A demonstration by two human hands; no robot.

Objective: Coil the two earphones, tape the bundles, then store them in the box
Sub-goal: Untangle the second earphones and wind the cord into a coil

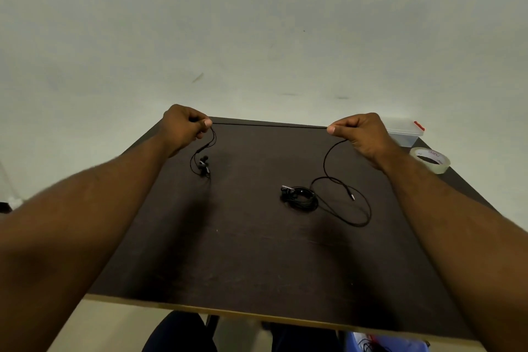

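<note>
Black cable of one earphone runs straight between our two hands, and we judge that we stretch it to take out the kinks before coiling. Our left hand, at about eleven o'clock on the dark table, pinches the cable near the split, so the earbuds hang below it, just over the table. Our right hand, at about one o'clock, pinches the other part between thumb and bent fingers; the plug end falls from it in loose loops to about three o'clock. Both arms are stretched forward and raised. The second earphone lies already coiled near the centre. The tape roll and the clear box wait at two o'clock, near the table edge.
</note>
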